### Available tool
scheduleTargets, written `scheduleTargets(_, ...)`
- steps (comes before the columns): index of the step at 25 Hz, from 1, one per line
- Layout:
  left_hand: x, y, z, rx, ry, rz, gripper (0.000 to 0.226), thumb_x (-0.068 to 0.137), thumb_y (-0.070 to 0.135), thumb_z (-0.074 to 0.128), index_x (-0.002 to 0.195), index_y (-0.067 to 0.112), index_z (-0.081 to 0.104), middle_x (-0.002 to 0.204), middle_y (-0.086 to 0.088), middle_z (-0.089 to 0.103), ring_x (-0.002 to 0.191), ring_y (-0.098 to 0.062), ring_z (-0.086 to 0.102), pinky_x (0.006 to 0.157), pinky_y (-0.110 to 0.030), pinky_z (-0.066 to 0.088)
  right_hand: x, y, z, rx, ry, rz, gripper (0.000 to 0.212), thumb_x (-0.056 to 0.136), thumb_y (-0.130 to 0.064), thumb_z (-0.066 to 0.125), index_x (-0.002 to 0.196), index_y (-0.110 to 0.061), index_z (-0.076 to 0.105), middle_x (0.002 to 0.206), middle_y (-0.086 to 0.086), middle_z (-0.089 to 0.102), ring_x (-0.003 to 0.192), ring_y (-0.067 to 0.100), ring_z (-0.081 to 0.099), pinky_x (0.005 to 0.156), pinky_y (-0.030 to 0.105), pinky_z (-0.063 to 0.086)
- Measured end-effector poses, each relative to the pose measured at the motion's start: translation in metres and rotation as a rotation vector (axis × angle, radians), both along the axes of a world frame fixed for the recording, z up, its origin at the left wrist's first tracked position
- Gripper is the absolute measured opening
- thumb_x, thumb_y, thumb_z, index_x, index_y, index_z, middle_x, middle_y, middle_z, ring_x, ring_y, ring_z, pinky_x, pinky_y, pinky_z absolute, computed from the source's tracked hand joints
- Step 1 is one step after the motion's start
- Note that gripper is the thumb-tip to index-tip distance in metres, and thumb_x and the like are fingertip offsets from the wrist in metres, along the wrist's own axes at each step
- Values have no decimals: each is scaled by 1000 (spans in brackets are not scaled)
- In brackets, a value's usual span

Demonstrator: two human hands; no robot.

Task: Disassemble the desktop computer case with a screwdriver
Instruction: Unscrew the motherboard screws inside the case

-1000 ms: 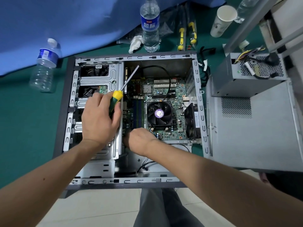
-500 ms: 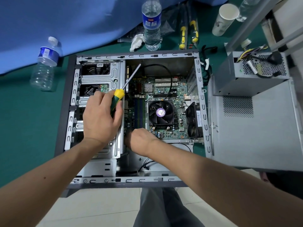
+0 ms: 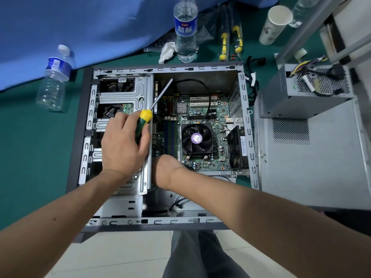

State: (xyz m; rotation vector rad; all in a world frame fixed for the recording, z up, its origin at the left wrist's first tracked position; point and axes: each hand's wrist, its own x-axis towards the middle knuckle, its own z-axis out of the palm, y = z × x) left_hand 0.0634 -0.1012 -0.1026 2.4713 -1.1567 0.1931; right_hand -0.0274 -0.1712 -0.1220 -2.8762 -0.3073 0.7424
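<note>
The open desktop computer case lies on its side on the green table, its motherboard and black CPU fan exposed. My left hand rests over the metal drive cage and grips a screwdriver with a yellow-green handle; its shaft points up and right, over the board. My right hand reaches down inside the case beside the drive cage, near the board's lower left corner. Its fingers are hidden below the wrist.
The removed side panel and the power supply lie right of the case. Two water bottles, a paper cup, spare screwdrivers and a tissue sit behind it. Blue cloth covers the far left.
Both hands stay in nearly the same place; my left hand and the screwdriver shifted only slightly. The view drifted a little.
</note>
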Motion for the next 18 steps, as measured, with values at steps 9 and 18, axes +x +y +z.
scheduleTargets(9,1,0,-1,-12,-8,-4,34,97,31,50,118,7,59,90,-11,49,80,-23,41,67,-23,20,5,-1,6,353,98,-456,25,93,-1,49,112,-5,64,106,10,63,86,21,55,78,29,48)
scheduleTargets(18,0,0,0,-10,2,-4,33,97,29,51,119,6,60,91,-12,50,81,-25,43,68,-24,22,-1,1,4,482,94,-725,18,89,3,49,100,-2,63,99,17,65,93,34,63,69,32,43)
